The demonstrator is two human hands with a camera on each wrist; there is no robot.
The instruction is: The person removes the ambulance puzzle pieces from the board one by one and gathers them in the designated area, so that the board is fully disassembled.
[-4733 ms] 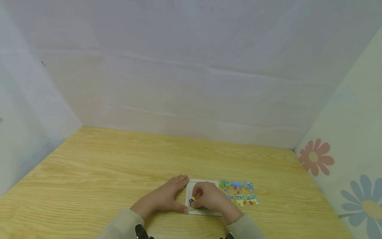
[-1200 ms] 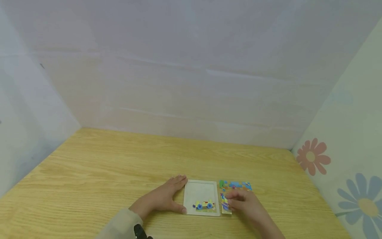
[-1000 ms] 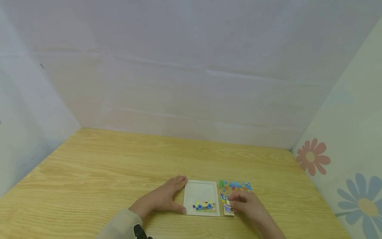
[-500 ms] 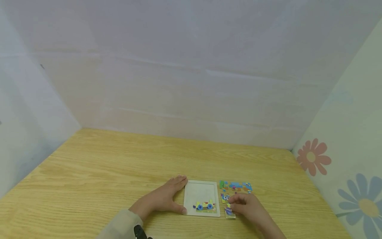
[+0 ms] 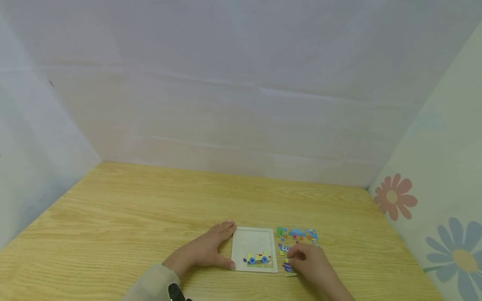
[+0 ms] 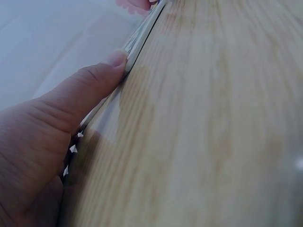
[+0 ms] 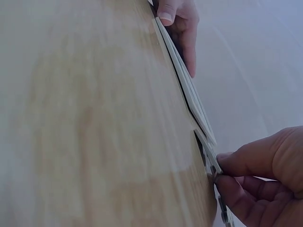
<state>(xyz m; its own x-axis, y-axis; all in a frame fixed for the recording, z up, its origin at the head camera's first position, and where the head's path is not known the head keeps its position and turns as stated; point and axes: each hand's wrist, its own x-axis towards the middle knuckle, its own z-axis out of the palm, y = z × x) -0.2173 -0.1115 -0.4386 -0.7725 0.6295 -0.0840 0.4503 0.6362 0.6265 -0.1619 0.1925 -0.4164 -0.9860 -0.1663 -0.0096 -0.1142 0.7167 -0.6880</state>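
A white-framed puzzle tray (image 5: 250,241) lies flat before me, with joined puzzle pieces (image 5: 259,259) forming a yellow car with blue wheels in its lower part. My left hand (image 5: 208,249) lies along the tray's left side, fingers stretched to the far corner. Its thumb (image 6: 102,78) rests on the rim near the front corner. To the right of the tray, my right hand (image 5: 311,261) pinches a puzzle piece (image 5: 289,269) between thumb and forefinger. In the right wrist view that piece (image 7: 208,153) is tilted, one edge near the table. Fingers cover part of it.
Several loose puzzle pieces (image 5: 297,233) in blue, green and orange lie right of the tray. Another piece (image 5: 284,249) with eyes sits just beyond the right fingertips. The wooden table (image 5: 180,196) meets a pale wall at the back and a flowered wall at the right.
My right hand has gone from over the tray to the pieces at its right and taken hold of one. That piece has turned and shifted slightly toward me. My left hand stays put.
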